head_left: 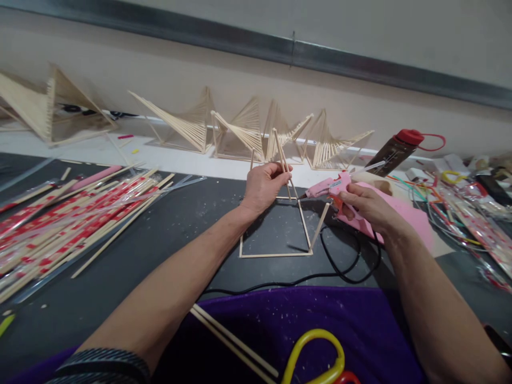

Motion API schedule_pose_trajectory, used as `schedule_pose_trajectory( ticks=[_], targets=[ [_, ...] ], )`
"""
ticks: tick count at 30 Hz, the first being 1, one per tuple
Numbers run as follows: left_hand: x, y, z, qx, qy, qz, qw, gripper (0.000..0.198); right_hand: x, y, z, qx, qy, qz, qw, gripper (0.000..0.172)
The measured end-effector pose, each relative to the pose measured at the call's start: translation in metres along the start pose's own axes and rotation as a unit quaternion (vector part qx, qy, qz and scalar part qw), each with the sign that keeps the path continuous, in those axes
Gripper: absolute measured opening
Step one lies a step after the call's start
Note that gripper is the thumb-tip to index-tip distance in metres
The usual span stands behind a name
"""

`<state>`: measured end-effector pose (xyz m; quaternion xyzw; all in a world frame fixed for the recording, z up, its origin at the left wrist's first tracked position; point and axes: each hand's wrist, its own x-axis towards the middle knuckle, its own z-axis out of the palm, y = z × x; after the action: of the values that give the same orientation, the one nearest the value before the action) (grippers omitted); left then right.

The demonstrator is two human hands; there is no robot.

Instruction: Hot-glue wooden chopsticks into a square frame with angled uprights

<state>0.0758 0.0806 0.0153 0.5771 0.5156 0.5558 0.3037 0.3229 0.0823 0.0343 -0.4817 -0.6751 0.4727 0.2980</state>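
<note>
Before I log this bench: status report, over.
Left grip on wooden sticks, at far-right corner of stick frame. Right grip on pink glue gun, nozzle near same corner. Black cord looped beside frame.

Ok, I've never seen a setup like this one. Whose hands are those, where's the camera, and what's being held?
There is no robot here: these are a person's own bare hands, seen from one camera worn on the head, looking forward and down. The left hand pinches a thin, tilted stick by a back corner of a wooden frame. The right hand grips a pink glue gun, its nozzle at or very near that corner. On the dark table, bundles of sticks lie to the left. Behind stand stick models in a row, with a bottle at their right.
</note>
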Motion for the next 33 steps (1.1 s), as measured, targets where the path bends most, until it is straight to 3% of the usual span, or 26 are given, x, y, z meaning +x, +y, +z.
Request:
schedule_pose_trajectory(
  ticks=[13,33],
  targets=[
    [0.000,0.001,-0.002,0.029,0.011,-0.035,0.999,0.022,0.002,0.002,-0.001,-0.018,-0.012,-0.007,1.000,0.034],
    [0.002,-0.006,0.000,0.013,0.028,0.001,1.000,0.022,0.007,0.013,-0.002,-0.008,-0.022,0.004,1.000,0.031]
  ],
)
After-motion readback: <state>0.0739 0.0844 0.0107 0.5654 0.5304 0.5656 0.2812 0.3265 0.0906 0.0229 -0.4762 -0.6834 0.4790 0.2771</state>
